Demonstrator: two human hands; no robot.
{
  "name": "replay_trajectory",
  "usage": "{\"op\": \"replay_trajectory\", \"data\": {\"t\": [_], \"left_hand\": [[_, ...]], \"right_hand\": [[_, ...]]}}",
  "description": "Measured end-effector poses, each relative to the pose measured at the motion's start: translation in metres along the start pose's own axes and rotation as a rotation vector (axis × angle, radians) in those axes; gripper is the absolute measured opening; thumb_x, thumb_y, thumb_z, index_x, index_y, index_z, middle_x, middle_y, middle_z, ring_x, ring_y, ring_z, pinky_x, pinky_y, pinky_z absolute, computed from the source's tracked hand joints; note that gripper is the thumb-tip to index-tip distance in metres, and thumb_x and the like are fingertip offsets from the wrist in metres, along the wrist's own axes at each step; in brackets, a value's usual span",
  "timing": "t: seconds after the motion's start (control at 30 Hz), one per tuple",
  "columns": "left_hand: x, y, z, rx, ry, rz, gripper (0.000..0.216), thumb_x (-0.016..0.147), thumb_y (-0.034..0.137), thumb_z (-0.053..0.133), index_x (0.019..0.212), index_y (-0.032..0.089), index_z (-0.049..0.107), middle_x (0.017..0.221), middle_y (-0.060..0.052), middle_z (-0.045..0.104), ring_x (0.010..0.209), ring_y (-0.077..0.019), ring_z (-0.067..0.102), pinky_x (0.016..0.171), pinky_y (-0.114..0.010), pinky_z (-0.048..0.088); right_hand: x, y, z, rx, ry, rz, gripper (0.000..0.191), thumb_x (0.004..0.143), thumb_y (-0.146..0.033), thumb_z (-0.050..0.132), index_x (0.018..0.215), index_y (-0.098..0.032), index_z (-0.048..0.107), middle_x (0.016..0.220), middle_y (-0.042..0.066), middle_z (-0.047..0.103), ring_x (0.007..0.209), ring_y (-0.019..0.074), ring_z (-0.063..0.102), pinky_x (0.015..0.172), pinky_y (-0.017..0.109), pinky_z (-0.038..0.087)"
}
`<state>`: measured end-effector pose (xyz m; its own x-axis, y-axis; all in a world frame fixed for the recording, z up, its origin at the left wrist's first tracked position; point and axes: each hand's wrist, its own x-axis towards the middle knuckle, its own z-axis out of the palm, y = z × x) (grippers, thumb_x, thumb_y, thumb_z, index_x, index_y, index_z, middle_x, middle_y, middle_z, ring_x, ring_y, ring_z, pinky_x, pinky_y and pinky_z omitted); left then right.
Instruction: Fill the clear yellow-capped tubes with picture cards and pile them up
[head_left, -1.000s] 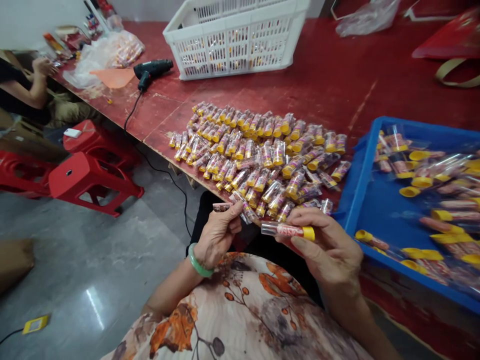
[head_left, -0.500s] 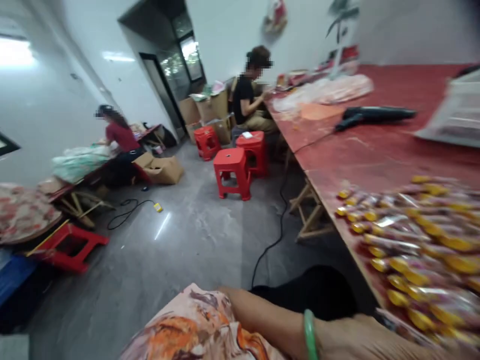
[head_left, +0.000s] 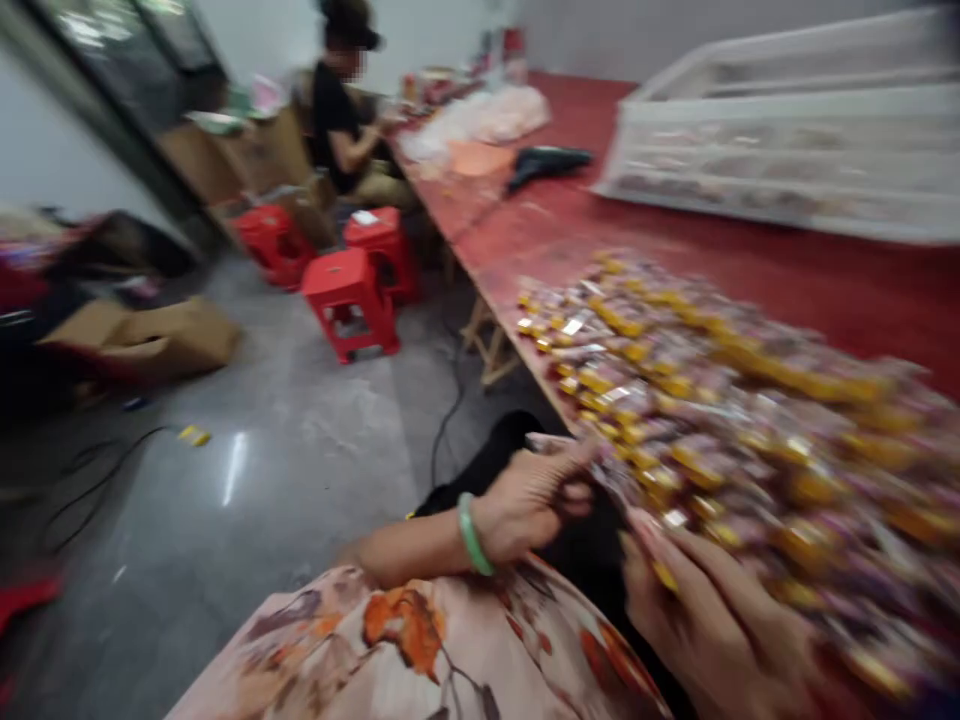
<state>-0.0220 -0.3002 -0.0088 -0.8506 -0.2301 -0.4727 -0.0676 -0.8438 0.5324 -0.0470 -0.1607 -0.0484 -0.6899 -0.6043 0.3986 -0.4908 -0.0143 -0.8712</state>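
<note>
The picture is smeared by motion. My left hand (head_left: 532, 495), with a green bangle at the wrist, is closed in a pinch on a small pale strip near the table edge. My right hand (head_left: 712, 610) is curled around a yellow-capped tube (head_left: 664, 570) just below the edge. A large pile of clear tubes with yellow caps (head_left: 712, 400) lies on the red table (head_left: 787, 270) right beyond both hands.
A white plastic crate (head_left: 787, 160) stands at the back right. A black heat gun (head_left: 547, 165) and plastic bags lie further along the table, where a person in black (head_left: 341, 120) sits. Red stools (head_left: 349, 300) and a cardboard box (head_left: 142, 340) stand on the grey floor.
The view swung left across the room, then back toward the table. Both hands are in sight again, still pinching the strip and holding the tube.
</note>
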Motion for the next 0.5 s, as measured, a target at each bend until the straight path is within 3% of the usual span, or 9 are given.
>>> {"op": "replay_trajectory", "data": {"t": [0.1, 0.2, 0.37, 0.5], "left_hand": [[0.009, 0.007, 0.003, 0.029, -0.064, -0.086, 0.047, 0.054, 0.039, 0.089, 0.073, 0.014, 0.054, 0.061, 0.008, 0.043, 0.044, 0.0003, 0.031, 0.042, -0.015, 0.021], [0.016, 0.006, 0.007, 0.069, -0.091, -0.156, 0.049, 0.056, 0.041, 0.088, 0.073, 0.015, 0.051, 0.060, 0.009, 0.041, 0.044, 0.0004, 0.029, 0.042, -0.015, 0.021], [0.020, 0.000, 0.013, 0.119, -0.133, -0.127, 0.045, 0.060, 0.038, 0.087, 0.073, 0.014, 0.051, 0.059, 0.009, 0.040, 0.044, -0.0001, 0.031, 0.043, -0.016, 0.022], [0.025, -0.003, 0.014, 0.130, -0.142, -0.110, 0.038, 0.066, 0.033, 0.084, 0.071, 0.013, 0.052, 0.059, 0.008, 0.041, 0.044, 0.0005, 0.030, 0.043, -0.016, 0.022]], "right_hand": [[-0.016, -0.009, -0.022, -0.547, 0.365, -0.254, 0.063, 0.068, -0.010, 0.080, 0.122, -0.035, 0.058, 0.102, 0.001, 0.071, 0.084, 0.0200, 0.070, 0.071, 0.032, 0.061], [-0.010, -0.011, -0.018, -0.889, 0.414, -0.422, 0.056, 0.071, -0.012, 0.079, 0.121, -0.026, 0.056, 0.101, 0.006, 0.072, 0.080, 0.0191, 0.071, 0.067, 0.029, 0.061], [-0.010, -0.006, -0.018, -0.903, 0.405, -0.503, 0.047, 0.070, -0.009, 0.079, 0.112, -0.022, 0.062, 0.102, 0.008, 0.072, 0.084, 0.0191, 0.071, 0.070, 0.028, 0.062], [-0.015, -0.004, -0.021, -0.784, 0.424, -0.374, 0.051, 0.072, -0.009, 0.077, 0.117, -0.025, 0.059, 0.101, 0.004, 0.072, 0.082, 0.0174, 0.071, 0.070, 0.028, 0.061]]}}
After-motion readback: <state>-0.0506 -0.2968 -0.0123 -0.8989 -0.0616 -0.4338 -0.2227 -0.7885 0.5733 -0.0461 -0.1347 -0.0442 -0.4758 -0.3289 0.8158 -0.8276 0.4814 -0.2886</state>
